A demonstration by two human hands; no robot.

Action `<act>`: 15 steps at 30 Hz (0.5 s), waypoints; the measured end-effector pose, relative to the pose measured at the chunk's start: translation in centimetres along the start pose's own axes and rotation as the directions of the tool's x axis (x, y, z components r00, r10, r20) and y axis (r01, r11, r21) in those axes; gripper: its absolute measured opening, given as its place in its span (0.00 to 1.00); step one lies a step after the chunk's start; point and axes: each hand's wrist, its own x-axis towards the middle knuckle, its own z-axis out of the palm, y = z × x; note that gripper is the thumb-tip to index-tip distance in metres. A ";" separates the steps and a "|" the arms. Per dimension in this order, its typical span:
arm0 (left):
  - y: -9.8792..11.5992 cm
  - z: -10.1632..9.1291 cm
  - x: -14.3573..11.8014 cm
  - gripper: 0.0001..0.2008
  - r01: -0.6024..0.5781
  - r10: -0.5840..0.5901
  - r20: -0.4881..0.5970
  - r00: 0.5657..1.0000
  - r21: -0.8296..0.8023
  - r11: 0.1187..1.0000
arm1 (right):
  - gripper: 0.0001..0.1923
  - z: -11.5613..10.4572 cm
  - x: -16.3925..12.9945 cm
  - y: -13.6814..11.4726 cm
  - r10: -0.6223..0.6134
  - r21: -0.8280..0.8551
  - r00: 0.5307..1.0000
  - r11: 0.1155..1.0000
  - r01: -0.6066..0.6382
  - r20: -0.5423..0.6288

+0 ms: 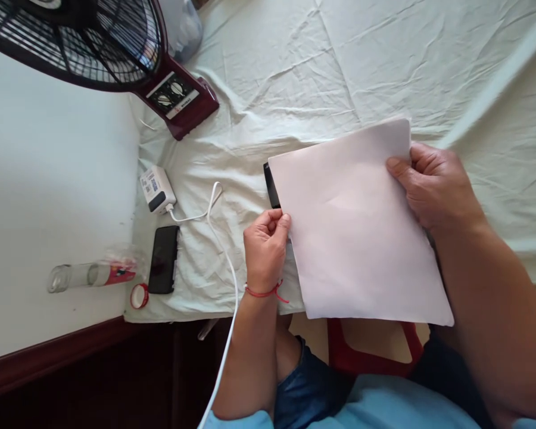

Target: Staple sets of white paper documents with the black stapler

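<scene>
A blank white sheet of paper [361,232] with rounded corners is held up in front of me, slightly tilted, above the table's near edge. My right hand [442,185] pinches its upper right edge, thumb on the face and fingers behind. At the left edge, my left hand [268,238] has its thumb and forefinger closed on the paper. Whether there is more than one sheet I cannot tell. Part of a black object [271,186] sticks out from behind the paper's upper left side; the rest of it is hidden.
A pale green cloth [286,77] covers the table. To the left are a dark red fan [183,98], a white box-shaped device [158,189] with a white cable [226,250], a black phone [164,260], a glass bottle [93,274] and a red cap [139,296].
</scene>
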 end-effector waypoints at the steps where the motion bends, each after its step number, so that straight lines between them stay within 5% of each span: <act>1: -0.2 0.0 0.2 0.11 0.023 -0.023 -0.001 1.000 -0.001 1.000 | 0.07 0.1 0.1 0.1 -0.011 0.031 1.000 0.999 0.011 -0.009; 7: -1.4 0.6 1.3 0.11 0.007 -0.019 -0.158 0.987 -0.076 0.997 | 0.07 0.0 0.7 1.1 0.048 0.229 0.994 0.971 -0.069 0.097; 11: -1.7 1.4 1.9 0.11 -0.065 0.040 -0.273 0.961 -0.084 0.994 | 0.04 -0.3 0.7 1.3 0.091 0.202 0.981 0.971 -0.125 0.172; 15: -1.7 2.2 1.8 0.14 -0.058 0.019 -0.246 0.969 -0.152 0.987 | 0.01 -0.5 1.0 1.7 0.006 0.095 0.995 0.995 -0.016 0.100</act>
